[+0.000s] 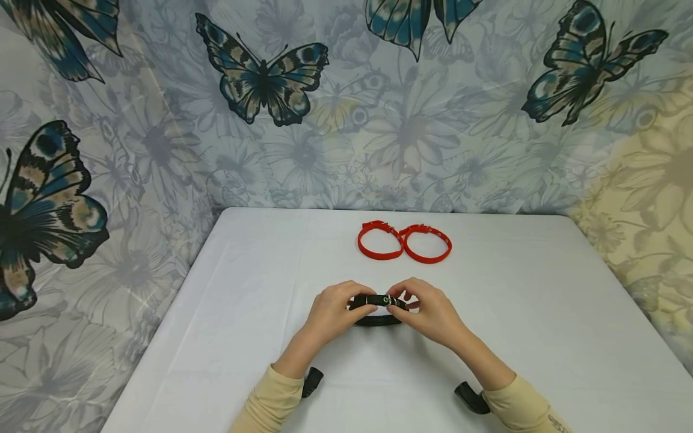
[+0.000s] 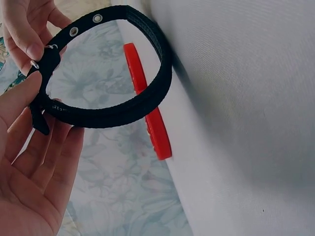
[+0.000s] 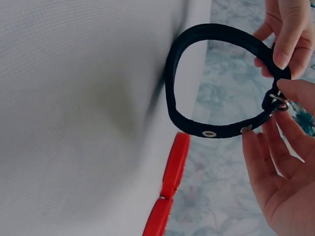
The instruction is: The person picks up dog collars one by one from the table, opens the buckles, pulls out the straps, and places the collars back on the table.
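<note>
Two red collars [image 1: 403, 240] (side by side) on a white table [image 1: 541, 288], butterfly-patterned backdrop [image 1: 346, 150] beyond.

The person wore pale yellow sleeves: the left sleeve [image 1: 269, 398], lightly creased, was plain where it showed, while the right sleeve [image 1: 518, 403] bore dark lettering [image 1: 557, 423] — too small to read surely. Beside the sleeve ends jutted stubby black attachments, a left attachment [image 1: 312, 382] and a right attachment [image 1: 471, 397] — both blunt-ended. The left hand [image 1: 337, 308] and right hand [image 1: 431, 311] were bare.
</note>
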Demonstrator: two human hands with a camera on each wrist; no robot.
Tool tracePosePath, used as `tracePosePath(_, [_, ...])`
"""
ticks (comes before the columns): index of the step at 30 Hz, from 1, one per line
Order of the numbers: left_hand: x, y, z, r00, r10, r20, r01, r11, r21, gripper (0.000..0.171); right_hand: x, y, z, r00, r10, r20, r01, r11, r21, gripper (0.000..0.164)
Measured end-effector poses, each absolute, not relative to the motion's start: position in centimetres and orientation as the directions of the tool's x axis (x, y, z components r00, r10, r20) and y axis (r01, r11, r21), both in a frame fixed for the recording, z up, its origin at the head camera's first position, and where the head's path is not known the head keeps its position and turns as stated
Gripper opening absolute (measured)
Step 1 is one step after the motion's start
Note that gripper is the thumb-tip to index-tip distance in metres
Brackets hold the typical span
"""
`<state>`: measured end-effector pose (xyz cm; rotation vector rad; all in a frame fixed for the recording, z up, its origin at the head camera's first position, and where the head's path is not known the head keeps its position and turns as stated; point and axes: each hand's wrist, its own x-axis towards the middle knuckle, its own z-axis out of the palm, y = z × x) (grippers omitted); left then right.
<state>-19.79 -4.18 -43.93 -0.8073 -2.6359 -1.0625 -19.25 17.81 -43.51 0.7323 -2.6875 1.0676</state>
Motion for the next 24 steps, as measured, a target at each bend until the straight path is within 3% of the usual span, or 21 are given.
tracePosePath(24, [-19.85,-3.54,-43.73,-0.769,0.47,0.433,0.639,0.578,0.507,0.026,-19.4,17.41,-42.99,-0.809,-0.451,0.377,-0.587,0.589,-0.555,0.022])
